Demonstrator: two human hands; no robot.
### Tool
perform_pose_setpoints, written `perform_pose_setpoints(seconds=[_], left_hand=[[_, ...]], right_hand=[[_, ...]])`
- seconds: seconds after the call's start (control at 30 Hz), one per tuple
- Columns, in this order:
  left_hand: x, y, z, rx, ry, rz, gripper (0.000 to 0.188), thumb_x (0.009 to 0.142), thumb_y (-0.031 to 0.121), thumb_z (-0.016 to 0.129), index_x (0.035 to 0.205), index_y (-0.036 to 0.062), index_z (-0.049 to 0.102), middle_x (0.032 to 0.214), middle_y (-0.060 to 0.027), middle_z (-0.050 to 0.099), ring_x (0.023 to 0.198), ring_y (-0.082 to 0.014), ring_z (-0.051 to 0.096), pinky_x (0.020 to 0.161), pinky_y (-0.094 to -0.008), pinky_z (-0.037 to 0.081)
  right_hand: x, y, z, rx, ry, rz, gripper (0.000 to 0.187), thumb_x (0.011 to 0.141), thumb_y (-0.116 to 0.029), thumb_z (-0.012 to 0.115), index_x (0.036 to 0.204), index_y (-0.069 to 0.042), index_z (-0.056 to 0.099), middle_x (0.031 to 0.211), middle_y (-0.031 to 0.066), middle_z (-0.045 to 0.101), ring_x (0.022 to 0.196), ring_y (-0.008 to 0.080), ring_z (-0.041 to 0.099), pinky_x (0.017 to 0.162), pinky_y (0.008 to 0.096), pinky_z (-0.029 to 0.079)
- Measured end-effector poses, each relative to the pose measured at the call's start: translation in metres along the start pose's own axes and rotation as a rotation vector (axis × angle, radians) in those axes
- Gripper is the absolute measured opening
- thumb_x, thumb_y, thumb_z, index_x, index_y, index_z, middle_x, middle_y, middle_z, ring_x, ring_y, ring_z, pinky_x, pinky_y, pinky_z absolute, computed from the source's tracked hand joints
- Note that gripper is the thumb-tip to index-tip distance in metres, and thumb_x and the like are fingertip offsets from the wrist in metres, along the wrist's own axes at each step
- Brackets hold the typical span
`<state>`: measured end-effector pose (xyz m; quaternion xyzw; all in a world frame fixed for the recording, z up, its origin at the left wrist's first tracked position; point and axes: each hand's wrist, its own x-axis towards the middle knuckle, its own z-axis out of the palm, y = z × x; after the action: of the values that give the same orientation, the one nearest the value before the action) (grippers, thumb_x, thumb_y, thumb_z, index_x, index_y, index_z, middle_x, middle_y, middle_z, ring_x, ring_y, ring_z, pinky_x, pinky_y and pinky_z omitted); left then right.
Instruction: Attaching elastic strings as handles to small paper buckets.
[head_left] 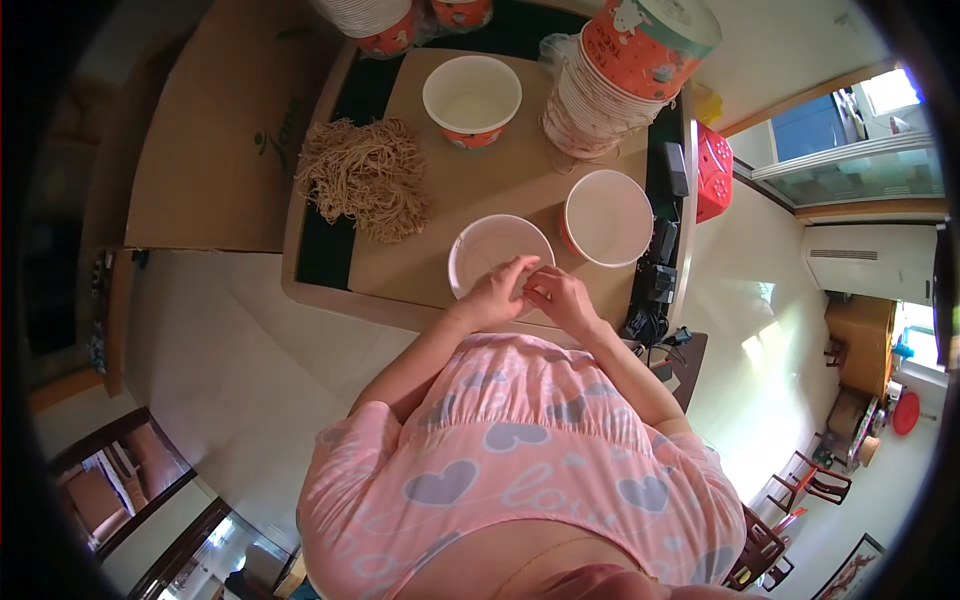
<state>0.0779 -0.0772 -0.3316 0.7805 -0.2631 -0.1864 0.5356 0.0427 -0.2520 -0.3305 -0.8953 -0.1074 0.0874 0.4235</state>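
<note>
- The left hand and the right hand meet fingertip to fingertip over the near rim of a white paper bowl that stands open on the table.
- Both sets of fingers are drawn together as if pinching something small between them; what it is cannot be told (it is hidden by the fingers themselves).
- The bowl lies just beyond and partly under the hands, its near edge covered by the left hand, so whatever is pinched sits above the rim rather than deep inside.
- A second open bowl stands close to the right, a third farther back, and a pile of dry noodles lies to the left.
- Risk, as I judge it: the bowl is light and empty, and a press or tug at the rim could tip or skid it toward the table edge.
- The leaning stack of bowls behind looks unsteady; a bump to the table could topple it.
</note>
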Motion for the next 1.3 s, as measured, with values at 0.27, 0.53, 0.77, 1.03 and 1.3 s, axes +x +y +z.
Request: perform_pose_setpoints(seconds=[0.27,0.53,0.77,1.03,1.3], left_hand=[[0.003,-0.042,0.034,-0.325,0.02,-0.167,0.049,0.076,0.007,0.068,0.118,0.0014,0.043,0.08,-0.011,0.063,0.072,-0.0186,0.063,0.066,-0.031,0.052],[0.012,-0.021,0.015,-0.934,-0.214,-0.666,0.012,0.084,0.002,0.057,0.096,0.0026,0.058,0.073,-0.0009,0.057,0.054,-0.0055,0.049,0.044,-0.0188,0.036],[0.008,-0.029,0.023,-0.612,-0.022,-0.515,0.005,0.084,0.004,0.057,0.085,0.0024,0.062,0.07,-0.0004,0.059,0.054,-0.0046,0.049,0.044,-0.0194,0.036],[0.004,-0.03,0.017,-0.266,0.054,-0.435,0.006,0.081,0.006,0.063,0.077,0.0016,0.062,0.064,-0.0001,0.06,0.052,-0.0053,0.051,0.046,-0.0214,0.04],[0.005,-0.023,0.018,-0.104,0.077,-0.347,0.007,0.077,0.006,0.065,0.076,0.0011,0.061,0.064,-0.0041,0.062,0.058,-0.0081,0.054,0.052,-0.0253,0.045]], right_hand=[[-0.011,-0.013,0.001,0.077,0.167,0.127,0.012,0.077,-0.01,0.064,0.089,-0.007,0.067,0.092,0.0084,0.062,0.076,0.0267,0.062,0.066,0.0333,0.05],[-0.014,-0.005,0.011,0.348,0.285,0.176,0.017,0.086,-0.014,0.061,0.1,-0.007,0.069,0.102,0.0102,0.064,0.079,0.0169,0.063,0.066,0.0273,0.05],[-0.008,0.005,0.012,0.446,0.278,0.137,0.018,0.085,-0.013,0.062,0.101,-0.005,0.068,0.099,0.0115,0.065,0.078,0.0159,0.062,0.066,0.0261,0.049],[-0.01,0.001,0.003,0.305,0.265,0.219,0.005,0.081,-0.006,0.065,0.085,-0.003,0.066,0.072,0.0028,0.059,0.056,0.0108,0.048,0.05,0.0279,0.039],[-0.009,-0.006,0.0,0.065,0.269,0.04,0.015,0.085,-0.008,0.057,0.075,0.0,0.05,0.069,0.0164,0.05,0.06,0.0305,0.051,0.054,0.0357,0.041]])
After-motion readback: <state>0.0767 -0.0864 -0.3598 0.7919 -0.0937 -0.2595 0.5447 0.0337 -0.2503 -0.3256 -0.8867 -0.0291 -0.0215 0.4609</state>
